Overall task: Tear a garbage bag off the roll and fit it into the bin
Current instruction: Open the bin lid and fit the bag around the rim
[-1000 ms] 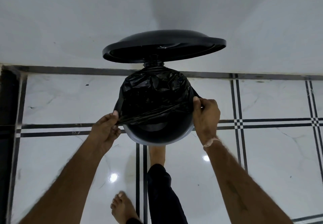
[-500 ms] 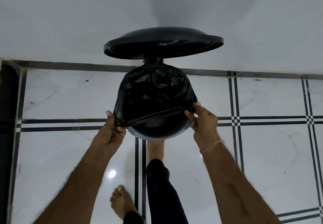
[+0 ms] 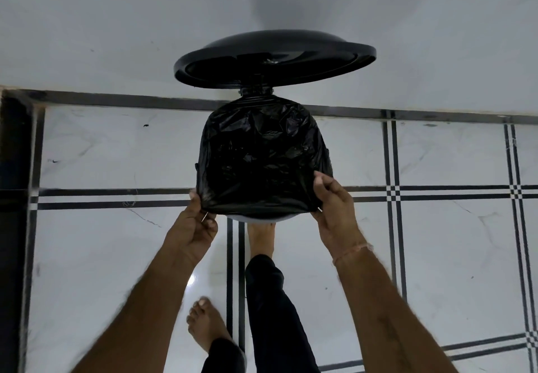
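Observation:
A black garbage bag (image 3: 262,157) is stretched over the mouth of a round pedal bin, hiding nearly the whole opening. Only a thin grey strip of the bin's near rim (image 3: 256,219) shows below the bag's edge. The bin's black lid (image 3: 275,58) stands open behind it. My left hand (image 3: 193,224) pinches the bag's near left corner. My right hand (image 3: 332,206) pinches the near right corner. The roll is not in view.
The bin stands on white marble floor tiles with black stripes, close to a white wall (image 3: 116,23). One bare foot (image 3: 260,238) sits just below the bin's front. My other foot (image 3: 205,323) is on the floor nearer me. A dark frame (image 3: 14,227) runs along the left edge.
Both hands have pulled the bag's near edge toward me and down over the rim. The open dark bin mouth seen earlier is now covered, leaving only a grey sliver.

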